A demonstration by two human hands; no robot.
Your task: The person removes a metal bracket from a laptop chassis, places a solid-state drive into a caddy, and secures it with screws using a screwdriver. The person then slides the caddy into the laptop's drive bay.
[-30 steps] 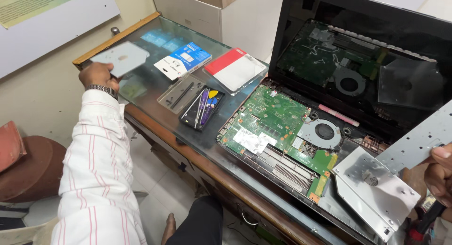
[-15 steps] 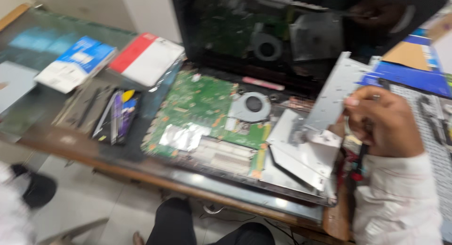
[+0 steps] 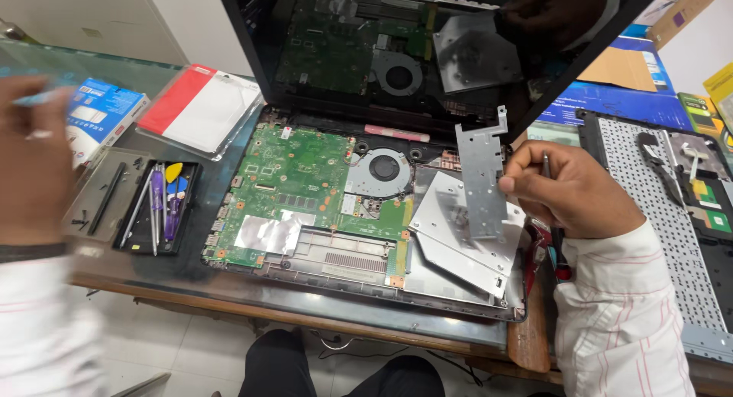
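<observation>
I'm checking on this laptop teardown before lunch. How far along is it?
Done: the keyboard panel lies off to the side, baring the green board and fan. In hand: the right hand holds a metal bracket and a thin tool. Left: board, fan and silver drive sit in the case.

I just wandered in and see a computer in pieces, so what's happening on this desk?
A person is working over an opened laptop with its green circuit board and fan exposed. The right hand holds a perforated metal bracket upright above the silver drive, with a thin tool tucked in its fingers. The left hand is raised, blurred, near a blue box. A tray of small tools lies beside the laptop.
</observation>
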